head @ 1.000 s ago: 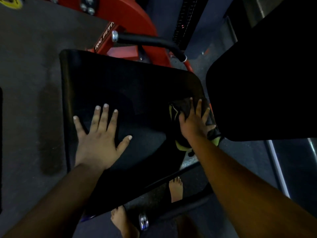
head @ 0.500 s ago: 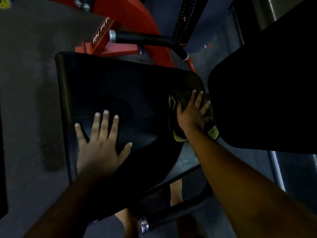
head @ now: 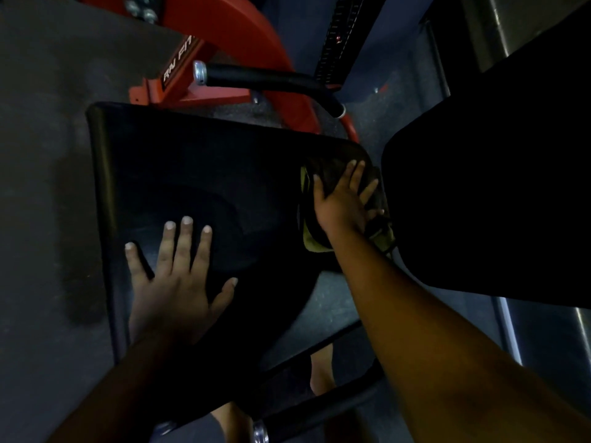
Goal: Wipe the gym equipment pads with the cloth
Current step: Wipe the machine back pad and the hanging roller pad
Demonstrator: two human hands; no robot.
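Two hands on one black seat pad [head: 198,174]: left hand [head: 179,282] flat, fingers spread; right hand [head: 343,203] presses a dark, yellow-edged cloth [head: 311,244] at its right edge. A second pad [head: 495,187] crowds close beside; red frame [head: 256,43] and black handle [head: 265,79] behind.

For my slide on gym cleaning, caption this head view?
Right hand presses a dark yellow-edged cloth on the black padded seat; left hand rests flat.

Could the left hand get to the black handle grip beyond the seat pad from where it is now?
Probably yes. The left hand lies flat on the seat pad, holding nothing, and only bare pad shows between it and the handle grip. The right hand presses the cloth off to the side.
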